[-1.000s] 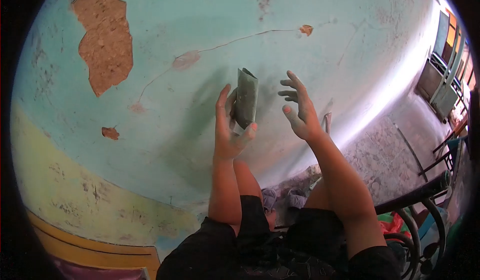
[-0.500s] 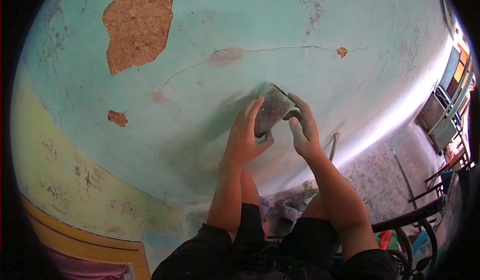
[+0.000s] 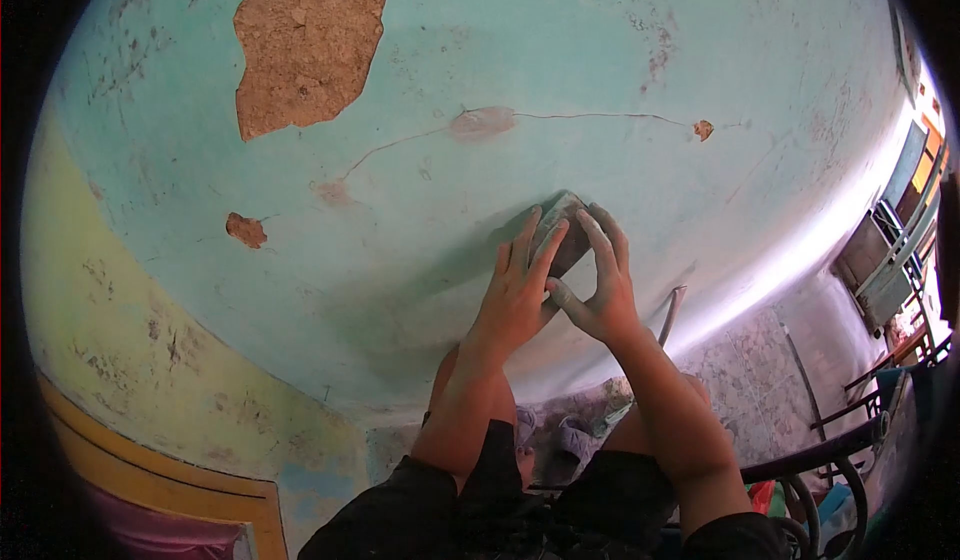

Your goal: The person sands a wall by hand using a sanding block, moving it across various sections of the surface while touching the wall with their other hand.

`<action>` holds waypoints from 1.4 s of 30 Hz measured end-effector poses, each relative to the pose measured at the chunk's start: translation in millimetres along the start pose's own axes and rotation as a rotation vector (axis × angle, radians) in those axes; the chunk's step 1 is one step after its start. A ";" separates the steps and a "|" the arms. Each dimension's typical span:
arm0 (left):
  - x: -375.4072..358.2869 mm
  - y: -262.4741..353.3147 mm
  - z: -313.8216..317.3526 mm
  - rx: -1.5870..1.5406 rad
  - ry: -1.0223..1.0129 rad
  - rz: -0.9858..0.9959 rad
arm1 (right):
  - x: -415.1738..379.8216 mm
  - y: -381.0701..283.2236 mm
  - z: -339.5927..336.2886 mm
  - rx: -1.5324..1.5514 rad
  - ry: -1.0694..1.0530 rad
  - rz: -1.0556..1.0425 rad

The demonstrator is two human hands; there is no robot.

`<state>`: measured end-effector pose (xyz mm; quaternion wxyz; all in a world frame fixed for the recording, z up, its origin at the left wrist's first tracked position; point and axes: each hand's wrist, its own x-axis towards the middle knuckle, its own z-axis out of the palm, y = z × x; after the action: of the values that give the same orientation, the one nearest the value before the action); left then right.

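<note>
Turquoise paint covers the wall (image 3: 620, 70) ahead, and against it both hands press a folded sheet of sandpaper (image 3: 566, 232), grey and dusty, which lies flat on the plaster just below a thin crack (image 3: 590, 116). The left hand (image 3: 517, 295) lies with fingers spread long over the sheet's left half, palm close to the wall; the right hand (image 3: 598, 285) covers the right half, fingers extended upward and its thumb crossing toward the left hand, so the two hands touch or nearly touch over the pad. Neither hand curls around the sheet; both are flat and pinning it to the surface. The sandpaper looks light and limp, stiffened only by its fold, rough on the face and unlikely to slip under pressure, though it could crease or tear at the fold; the best hold seems to be flat fingers across its back with the thumbs at its lower edge. Both forearms rise steeply from the lap, elbows bent, wrists cocked back. Further out, a large patch of bare brown plaster (image 3: 305, 45) shows at upper left, a smaller chip (image 3: 245, 230) sits to the left, and a yellow band (image 3: 130, 330) runs along the lower wall. A window frame (image 3: 890, 250) glows at far right.
</note>
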<state>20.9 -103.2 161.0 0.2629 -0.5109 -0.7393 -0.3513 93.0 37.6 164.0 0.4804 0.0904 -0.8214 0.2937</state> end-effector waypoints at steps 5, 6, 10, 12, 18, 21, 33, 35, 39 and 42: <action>1.0 3.2 -14.8 -0.297 -0.098 -0.013 | 5.1 7.0 2.2 0.041 -0.019 -0.037; 1.4 1.8 -17.6 -0.376 -0.121 -0.018 | 7.5 6.8 2.9 0.073 -0.031 -0.036; 2.1 -4.7 -24.9 -0.439 -0.125 0.015 | 8.1 6.5 0.6 0.022 -0.108 -0.002; 1.3 -7.8 -24.9 -0.573 -0.149 0.016 | 6.0 8.0 0.0 -0.025 -0.160 -0.009; -0.6 -11.0 -29.1 -0.631 -0.171 -0.011 | 7.4 7.5 1.2 -0.041 -0.161 -0.068; -1.8 -10.4 -34.9 -0.683 -0.150 -0.009 | 8.1 6.2 3.8 -0.051 -0.138 -0.108; -2.5 -22.6 -51.6 -0.489 0.366 -0.057 | 4.7 3.0 8.0 -0.052 -0.096 -0.128; -2.2 -28.7 -55.6 -0.361 0.436 -0.029 | 3.5 2.5 10.5 -0.067 -0.105 -0.128; -4.0 -38.1 -57.5 -0.080 0.623 -0.044 | 1.0 2.4 15.2 -0.046 -0.152 -0.153; -5.5 -39.0 -58.9 -0.007 0.693 -0.137 | -2.5 1.6 22.1 -0.014 -0.178 -0.172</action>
<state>-12.2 -161.8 183.3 0.4721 -0.3117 -0.6375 -0.5230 77.3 26.0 153.2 0.4295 0.1830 -0.8522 0.2364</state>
